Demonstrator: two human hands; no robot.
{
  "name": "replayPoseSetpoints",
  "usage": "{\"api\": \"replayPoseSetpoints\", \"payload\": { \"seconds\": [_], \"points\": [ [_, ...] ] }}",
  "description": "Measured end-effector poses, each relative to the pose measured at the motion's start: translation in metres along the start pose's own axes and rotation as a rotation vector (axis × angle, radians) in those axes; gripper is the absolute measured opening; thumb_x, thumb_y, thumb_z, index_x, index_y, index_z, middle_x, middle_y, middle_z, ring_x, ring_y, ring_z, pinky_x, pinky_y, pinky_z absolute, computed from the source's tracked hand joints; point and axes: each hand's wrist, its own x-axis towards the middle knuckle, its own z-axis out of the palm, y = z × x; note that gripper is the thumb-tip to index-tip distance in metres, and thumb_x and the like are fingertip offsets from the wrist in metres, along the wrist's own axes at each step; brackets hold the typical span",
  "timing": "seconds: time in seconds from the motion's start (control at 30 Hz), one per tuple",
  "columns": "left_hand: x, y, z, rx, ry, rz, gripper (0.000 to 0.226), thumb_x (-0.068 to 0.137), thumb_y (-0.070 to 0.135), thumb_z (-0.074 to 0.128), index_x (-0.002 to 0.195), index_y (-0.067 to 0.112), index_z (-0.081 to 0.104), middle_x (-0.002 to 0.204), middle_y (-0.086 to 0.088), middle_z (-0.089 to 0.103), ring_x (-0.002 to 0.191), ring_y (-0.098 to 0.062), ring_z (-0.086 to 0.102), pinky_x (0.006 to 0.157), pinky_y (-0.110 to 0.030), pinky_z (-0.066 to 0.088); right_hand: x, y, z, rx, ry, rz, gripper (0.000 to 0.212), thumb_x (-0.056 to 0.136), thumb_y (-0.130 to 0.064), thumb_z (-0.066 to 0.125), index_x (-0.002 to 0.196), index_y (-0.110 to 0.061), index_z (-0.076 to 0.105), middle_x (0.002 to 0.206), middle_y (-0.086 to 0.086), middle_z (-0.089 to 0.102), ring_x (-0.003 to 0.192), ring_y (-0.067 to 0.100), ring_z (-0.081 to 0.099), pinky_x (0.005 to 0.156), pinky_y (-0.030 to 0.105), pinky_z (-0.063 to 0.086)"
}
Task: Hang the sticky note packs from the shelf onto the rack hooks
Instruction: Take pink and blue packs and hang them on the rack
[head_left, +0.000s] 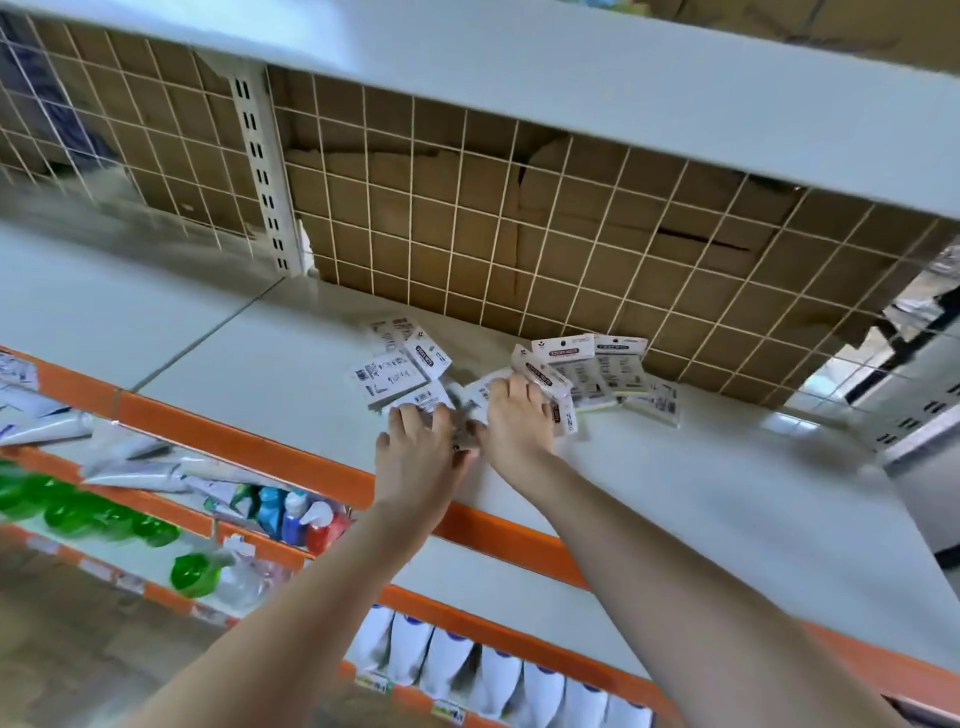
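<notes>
left grip (415, 447) on packs (400, 371); right grip (514, 421) pinching pack (550, 389) | shelf (270, 374) edge near

The sticky note packs (587, 374) are sealed in glossy clear plastic over printed paper. The shelf (260, 374) is smooth, matt painted metal. Thin coated metal wire forms the grid (519, 218), backed by rough brown cardboard (447, 187).

Wire grid backing (519, 218), cardboard (467, 182) behind
</notes>
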Motion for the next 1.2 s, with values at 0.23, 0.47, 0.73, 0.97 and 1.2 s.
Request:
{"api": "replayPoseSetpoints", "payload": {
  "seconds": [0.23, 0.47, 0.73, 0.97, 1.2],
  "points": [
    [-0.012, -0.006, -0.009, -0.119, 0.125, 0.071, 0.026, 0.079, 0.004, 0.071, 0.102, -0.001, 0.062, 0.084, -0.021, 0.056, 0.074, -0.039, 0.060, 0.055, -0.041, 0.051, -0.021, 0.001, 0.004, -0.099, 0.043, -0.046, 0.047, 0.091, -0.023, 0.058, 0.133, -0.010, 0.040, 0.135, 0.010, 0.037, 0.123, 0.034, 0.037, 0.096, 0.046, 0.039],
    [-0.019, -0.012, -0.016, -0.397, 0.246, 0.010, 0.025, 0.088, 0.007, 0.060, 0.112, 0.000, 0.059, 0.096, -0.022, 0.061, 0.080, -0.040, 0.060, 0.055, -0.043, 0.046, -0.044, 0.030, -0.027, 0.123, 0.175, -0.236, 0.025, 0.096, -0.013, 0.047, 0.115, -0.003, 0.061, 0.118, 0.016, 0.055, 0.108, 0.035, 0.052, 0.087, 0.041, 0.043],
    [-0.033, 0.015, -0.030, -1.154, 0.124, -0.180, 0.022, 0.100, 0.021, 0.039, 0.110, 0.009, 0.055, 0.086, -0.001, 0.056, 0.075, -0.009, 0.055, 0.062, -0.017, 0.044, -0.068, 0.069, -0.055, 0.811, 0.333, 0.394, 0.017, 0.096, -0.014, 0.040, 0.098, -0.015, 0.057, 0.081, 0.005, 0.057, 0.073, 0.024, 0.049, 0.058, 0.028, 0.031],
    [-0.042, 0.032, -0.039, -1.874, -0.341, -0.550, 0.016, 0.098, 0.033, 0.046, 0.103, 0.027, 0.060, 0.101, -0.004, 0.068, 0.082, -0.018, 0.070, 0.056, -0.038, 0.058, -0.100, 0.094, -0.063, 1.936, 0.156, 0.577, 0.020, 0.094, -0.009, 0.056, 0.113, -0.009, 0.061, 0.097, 0.007, 0.068, 0.083, 0.016, 0.064, 0.058, 0.028, 0.052],
    [-0.047, 0.040, -0.035, -2.171, -0.774, -0.560, 0.070, 0.072, 0.066, 0.051, 0.120, 0.015, 0.057, 0.115, -0.018, 0.067, 0.105, -0.037, 0.065, 0.074, -0.051, 0.057, -0.115, 0.089, -0.067, 2.188, -0.039, 0.511, 0.048, 0.075, -0.015, 0.068, 0.120, -0.003, 0.055, 0.104, 0.015, 0.065, 0.085, 0.021, 0.066, 0.057, 0.023, 0.055]
  ]
}}
